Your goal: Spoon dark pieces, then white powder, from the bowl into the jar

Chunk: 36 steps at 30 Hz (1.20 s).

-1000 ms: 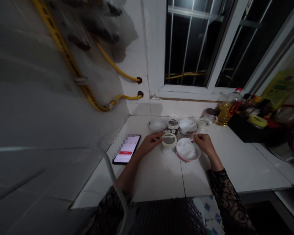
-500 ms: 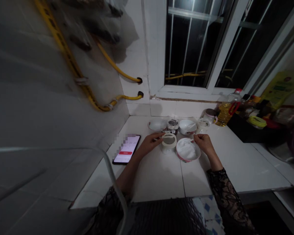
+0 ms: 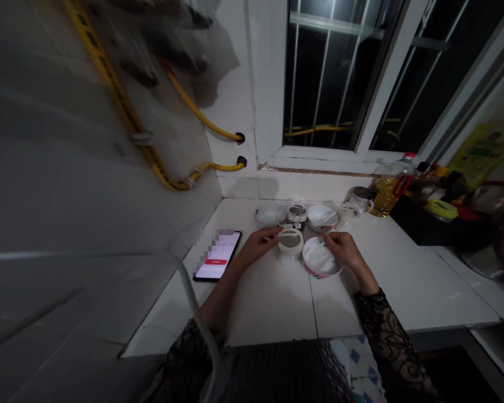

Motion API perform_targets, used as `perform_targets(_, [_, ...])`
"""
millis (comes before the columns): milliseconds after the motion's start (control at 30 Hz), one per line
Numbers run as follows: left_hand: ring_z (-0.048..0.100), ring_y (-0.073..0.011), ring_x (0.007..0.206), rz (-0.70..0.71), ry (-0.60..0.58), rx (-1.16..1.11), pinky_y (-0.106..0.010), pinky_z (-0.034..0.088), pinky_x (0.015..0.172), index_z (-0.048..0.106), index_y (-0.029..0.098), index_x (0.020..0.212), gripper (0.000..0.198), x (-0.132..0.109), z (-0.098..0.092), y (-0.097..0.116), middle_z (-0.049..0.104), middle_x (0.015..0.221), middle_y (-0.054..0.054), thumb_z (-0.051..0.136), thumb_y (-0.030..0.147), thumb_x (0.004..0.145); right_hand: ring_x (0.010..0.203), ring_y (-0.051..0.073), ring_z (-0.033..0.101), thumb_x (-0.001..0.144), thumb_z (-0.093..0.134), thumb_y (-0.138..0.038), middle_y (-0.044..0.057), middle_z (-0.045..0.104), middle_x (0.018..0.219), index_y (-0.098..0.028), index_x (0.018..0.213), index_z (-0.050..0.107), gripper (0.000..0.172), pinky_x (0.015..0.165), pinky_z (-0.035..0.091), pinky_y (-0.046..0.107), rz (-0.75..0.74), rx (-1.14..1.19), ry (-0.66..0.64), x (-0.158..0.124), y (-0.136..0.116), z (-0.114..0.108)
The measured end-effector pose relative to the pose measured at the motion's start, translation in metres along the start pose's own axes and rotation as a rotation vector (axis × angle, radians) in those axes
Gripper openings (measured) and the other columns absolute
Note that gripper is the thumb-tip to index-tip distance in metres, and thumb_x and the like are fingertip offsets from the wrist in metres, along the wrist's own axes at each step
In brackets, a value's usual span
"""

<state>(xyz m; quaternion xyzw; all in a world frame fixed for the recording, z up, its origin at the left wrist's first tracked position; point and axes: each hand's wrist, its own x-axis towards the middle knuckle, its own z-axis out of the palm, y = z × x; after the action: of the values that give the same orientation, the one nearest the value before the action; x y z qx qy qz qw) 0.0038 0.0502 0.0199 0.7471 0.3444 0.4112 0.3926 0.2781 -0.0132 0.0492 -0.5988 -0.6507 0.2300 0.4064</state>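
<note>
A squat jar (image 3: 290, 254) with a pale rim and greyish contents or inner surface stands on the counter, its clear lid raised at the back. My left hand (image 3: 261, 242) pinches the edge of that lid with its fingertips. Just right of the jar is a pink-patterned bowl (image 3: 319, 274) holding white powder (image 3: 318, 256). Over the bowl's right side, my right hand (image 3: 342, 247) is closed on a small white spoon (image 3: 320, 244), whose far end blends into the powder.
Behind stand a clear dish (image 3: 269, 214), a dark-filled jar (image 3: 296, 212), a white bowl (image 3: 321, 218) with a spoon, and another jar (image 3: 348, 215). A phone (image 3: 217, 256) lies left. An oil bottle (image 3: 388, 190) and a black condiment box (image 3: 418, 218) are right.
My right hand has moved left, from the bowl's right rim to over the powder, with the spoon. My left hand stays at the jar's lid.
</note>
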Motion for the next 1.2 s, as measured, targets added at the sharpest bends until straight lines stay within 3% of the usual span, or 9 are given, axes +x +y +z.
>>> perform_targets(500, [0.068,-0.0228,0.097,-0.017,0.001,-0.010,-0.030,0.055,0.075,0.072,0.019,0.116,0.044,0.000,-0.001,0.001,0.070,0.120,-0.010,0.064,0.044,0.081,0.037,0.007,0.030,0.060,0.058,-0.057,-0.005,0.036,0.036,-0.022,0.041,0.044,0.042,0.039,0.022,0.024,0.264,0.191,0.139,0.006,0.003,-0.013])
perform_targets(767, [0.068,-0.0232,0.098,-0.002,0.011,-0.011,-0.029,0.055,0.073,0.072,0.019,0.115,0.042,0.001,0.000,0.000,0.071,0.119,-0.009,0.065,0.044,0.081,0.035,0.008,0.031,0.065,0.059,-0.067,-0.003,0.041,0.036,-0.021,0.044,0.048,0.052,0.039,0.024,0.025,0.191,0.274,0.199,0.011,-0.006,-0.005])
perform_targets(900, [0.068,-0.0236,0.100,0.005,0.009,-0.003,-0.028,0.054,0.072,0.072,0.019,0.115,0.044,0.001,0.000,-0.001,0.071,0.119,-0.010,0.064,0.047,0.082,0.040,0.010,0.035,0.082,0.048,-0.065,-0.003,0.042,0.041,-0.021,0.052,0.049,0.053,0.043,0.028,0.025,0.026,0.168,0.295,0.006,-0.022,0.011])
perform_targets(1000, [0.068,-0.0235,0.100,0.002,0.008,-0.004,-0.028,0.055,0.073,0.071,0.018,0.117,0.045,0.001,0.000,-0.001,0.070,0.121,-0.010,0.062,0.046,0.083,0.050,0.012,0.046,0.095,0.041,-0.052,0.000,0.054,0.052,-0.020,0.062,0.056,0.049,0.055,0.037,0.027,-0.251,-0.109,0.374,-0.001,-0.032,0.024])
perform_targets(1133, [0.069,-0.0234,0.097,0.005,0.000,-0.002,-0.028,0.055,0.072,0.071,0.018,0.117,0.045,0.001,0.000,0.001,0.071,0.118,-0.010,0.062,0.047,0.083,0.055,0.013,0.050,0.101,0.041,-0.036,0.003,0.062,0.059,-0.018,0.068,0.061,0.043,0.076,0.040,0.032,-0.734,-0.553,0.228,-0.007,-0.038,0.031])
perform_targets(1200, [0.069,-0.0235,0.097,0.008,0.000,0.002,-0.028,0.055,0.072,0.072,0.019,0.116,0.045,0.001,0.000,0.002,0.071,0.119,-0.010,0.062,0.047,0.083,0.054,0.013,0.050,0.101,0.042,-0.030,0.002,0.063,0.059,-0.018,0.069,0.062,0.040,0.078,0.040,0.032,-0.847,-0.661,0.203,-0.008,-0.039,0.030])
